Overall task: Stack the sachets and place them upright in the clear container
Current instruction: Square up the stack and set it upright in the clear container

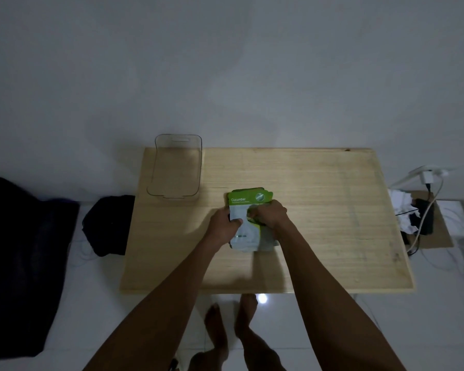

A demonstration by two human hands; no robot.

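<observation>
so far the sachets point(248, 218) lie mid-table as a loose pile, left hand point(225, 223) and right hand point(268, 214) both gripping them, seemingly squaring the stack. container point(174, 170) sits empty at the far left corner of the wooden table point(319, 210). dim room, white floor, cables to the right.

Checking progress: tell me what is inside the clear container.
Nothing shows inside the clear container; the wooden table shows through its base. Both hands hold the sachets outside it.

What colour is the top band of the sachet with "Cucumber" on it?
Bright green on the top sachet, over a pale grey-white body; seen in the head view.
</observation>
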